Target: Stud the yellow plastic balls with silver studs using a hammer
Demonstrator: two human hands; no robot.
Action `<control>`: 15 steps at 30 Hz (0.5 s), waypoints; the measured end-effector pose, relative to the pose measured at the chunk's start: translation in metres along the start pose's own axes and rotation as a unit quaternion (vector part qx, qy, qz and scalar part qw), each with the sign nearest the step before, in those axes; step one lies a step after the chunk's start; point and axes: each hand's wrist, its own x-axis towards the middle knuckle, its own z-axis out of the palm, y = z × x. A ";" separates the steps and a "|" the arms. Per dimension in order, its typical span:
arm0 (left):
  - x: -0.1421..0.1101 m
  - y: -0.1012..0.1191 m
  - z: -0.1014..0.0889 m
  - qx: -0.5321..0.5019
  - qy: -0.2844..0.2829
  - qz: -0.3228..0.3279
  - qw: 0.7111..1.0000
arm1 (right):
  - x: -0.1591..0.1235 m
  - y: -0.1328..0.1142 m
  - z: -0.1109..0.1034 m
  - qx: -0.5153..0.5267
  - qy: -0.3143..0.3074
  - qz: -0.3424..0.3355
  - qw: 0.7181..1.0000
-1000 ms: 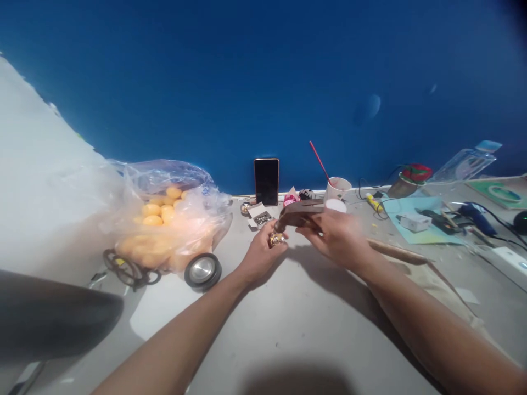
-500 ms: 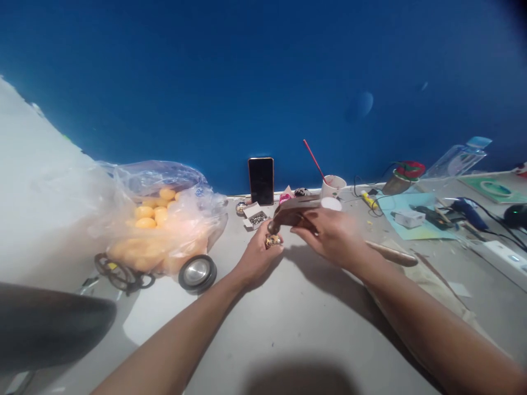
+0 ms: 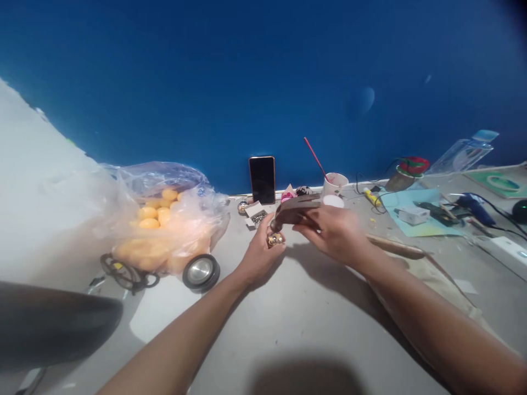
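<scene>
My left hand (image 3: 263,255) is closed round a small yellow ball (image 3: 275,240) dotted with shiny silver studs. In my right hand (image 3: 335,233) is a hammer (image 3: 294,211) with a dark metal head. Its rounded face is right above the ball; I cannot tell if they touch. The brown handle (image 3: 397,247) sticks out behind my right wrist. Just beyond my left hand lies an open white box (image 3: 257,208) with small silver pieces (image 3: 258,218) in it. Another shiny ball (image 3: 242,207) sits beside the box.
A plastic bag (image 3: 168,241) of yellow balls lies at left, near a round black-rimmed metal disc (image 3: 201,272). A phone (image 3: 262,180) leans on the blue wall. A paper cup (image 3: 334,184) holds a red stick. Tools, cables and a bottle (image 3: 461,153) lie at right.
The whole scene has shifted slightly to the right in view. Both hands keep their hold, and the hammer head stays close above the studded ball.
</scene>
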 end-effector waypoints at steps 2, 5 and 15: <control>0.000 0.001 0.001 0.014 0.000 -0.006 1.000 | 0.000 -0.001 0.000 0.011 0.025 -0.005 1.000; 0.000 0.000 0.003 0.040 0.005 0.003 0.999 | 0.000 -0.002 0.000 0.006 -0.014 -0.018 1.000; 0.000 -0.004 0.004 0.044 0.013 -0.005 0.999 | 0.001 -0.004 -0.005 0.016 -0.043 -0.008 0.999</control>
